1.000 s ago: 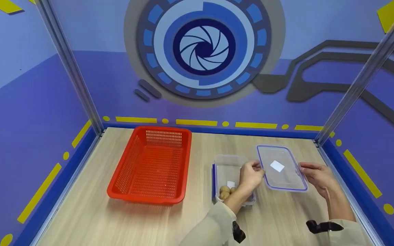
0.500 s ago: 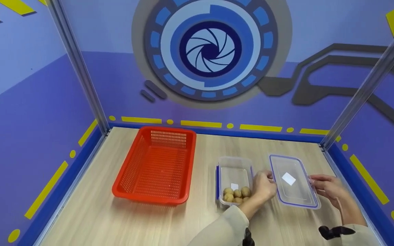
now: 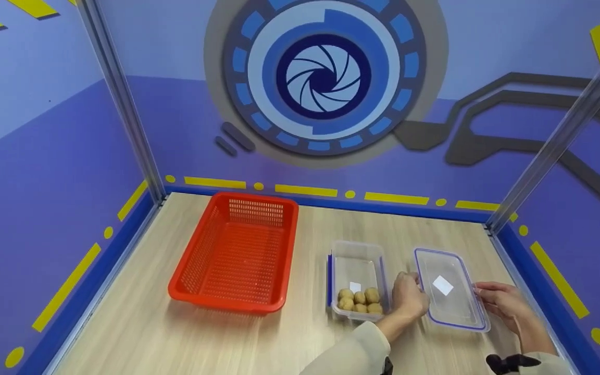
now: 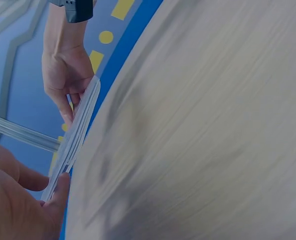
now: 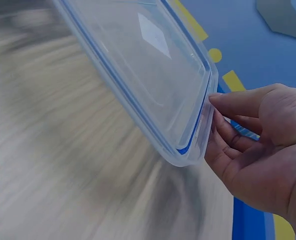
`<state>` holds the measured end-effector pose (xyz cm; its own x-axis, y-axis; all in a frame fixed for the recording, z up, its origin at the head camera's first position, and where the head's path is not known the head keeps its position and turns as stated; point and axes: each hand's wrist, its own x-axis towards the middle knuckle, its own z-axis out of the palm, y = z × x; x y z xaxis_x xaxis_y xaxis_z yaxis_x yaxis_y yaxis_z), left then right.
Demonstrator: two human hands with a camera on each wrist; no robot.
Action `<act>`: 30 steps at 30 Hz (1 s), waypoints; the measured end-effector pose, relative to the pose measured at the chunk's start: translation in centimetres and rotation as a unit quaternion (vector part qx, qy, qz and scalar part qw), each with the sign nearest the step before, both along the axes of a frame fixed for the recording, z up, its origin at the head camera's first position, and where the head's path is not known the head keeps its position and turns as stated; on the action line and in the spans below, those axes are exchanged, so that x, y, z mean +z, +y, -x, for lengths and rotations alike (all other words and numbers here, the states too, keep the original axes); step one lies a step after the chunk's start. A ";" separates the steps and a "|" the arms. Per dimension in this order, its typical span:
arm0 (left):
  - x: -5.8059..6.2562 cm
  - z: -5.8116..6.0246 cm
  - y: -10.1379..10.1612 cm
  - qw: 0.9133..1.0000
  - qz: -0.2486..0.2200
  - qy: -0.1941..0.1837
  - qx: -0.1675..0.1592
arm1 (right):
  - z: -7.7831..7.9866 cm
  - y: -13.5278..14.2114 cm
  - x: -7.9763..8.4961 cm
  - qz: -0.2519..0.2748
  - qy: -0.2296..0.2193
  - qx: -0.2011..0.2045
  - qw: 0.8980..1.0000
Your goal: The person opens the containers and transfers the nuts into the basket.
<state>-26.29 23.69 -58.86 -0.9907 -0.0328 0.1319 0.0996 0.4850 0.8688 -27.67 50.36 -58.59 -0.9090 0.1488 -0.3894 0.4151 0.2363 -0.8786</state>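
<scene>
I've got my left hand [image 3: 409,298] and right hand [image 3: 505,304] pinching opposite edges of the clear lid [image 3: 456,307], right of the box [image 3: 358,251]. Since a second ago, the left arm [image 3: 356,350] quit blocking the box, so its round brown things [image 3: 372,295] sit uncovered, fully visible.

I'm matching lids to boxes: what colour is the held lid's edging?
Blue edging, seen best in the right wrist view.

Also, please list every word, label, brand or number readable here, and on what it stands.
No readable text in any view.
White label on clear lid: no legible writing.
White patch at clear container: too small to tell any writing.
Back wall: printed shapes, no letters or numbers.
</scene>
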 end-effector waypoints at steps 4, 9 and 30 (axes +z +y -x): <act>-0.7 0.0 0.7 1.000 0.018 0.001 0.021 | 0.0 0.1 -1.0 0.015 0.009 -0.024 1.000; -1.4 0.1 1.4 0.998 0.025 0.015 0.049 | 0.1 -0.1 -1.7 0.032 0.022 -0.046 0.998; -5.0 0.1 2.6 0.995 0.017 -0.011 0.097 | 0.2 -0.7 -3.0 -0.038 -0.009 -0.045 0.998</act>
<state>-26.37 26.33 -63.88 -0.9687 -0.2198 0.1152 -0.0173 0.5228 0.8523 -27.84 49.64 -61.57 -0.8840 0.2588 -0.3894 0.4524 0.2635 -0.8520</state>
